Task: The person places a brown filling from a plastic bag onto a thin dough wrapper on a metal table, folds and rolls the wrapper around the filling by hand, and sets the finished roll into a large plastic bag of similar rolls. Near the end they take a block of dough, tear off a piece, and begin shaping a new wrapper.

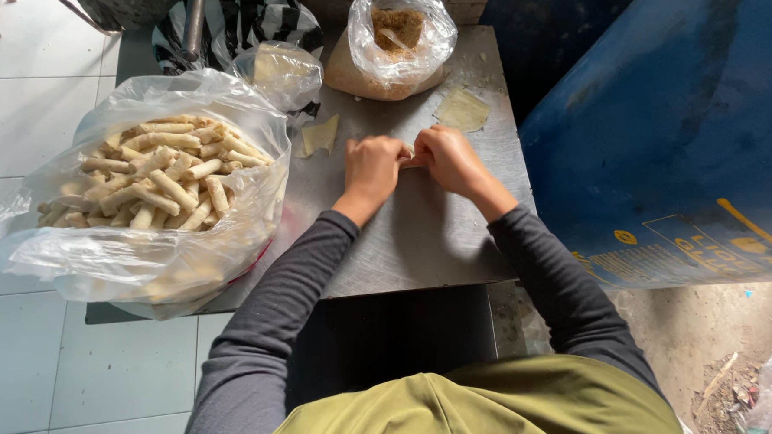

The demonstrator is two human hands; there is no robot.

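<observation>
Pastry roll (413,160) sits mid-table, pinched between left hand (373,166) and right hand (448,157), fingers closed together on it. Far left, clear plastic bag (141,258) full of finished rolls (158,177). Behind the hands, clear bag (400,44) of brown filling (399,25). Right, blue drum (667,142) with yellow label.

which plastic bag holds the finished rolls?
The big clear bag at the left table edge, piled with pale rolls. The bag of brown crumbly filling sits at the table's far edge; a smaller clear bag lies between them.
</observation>
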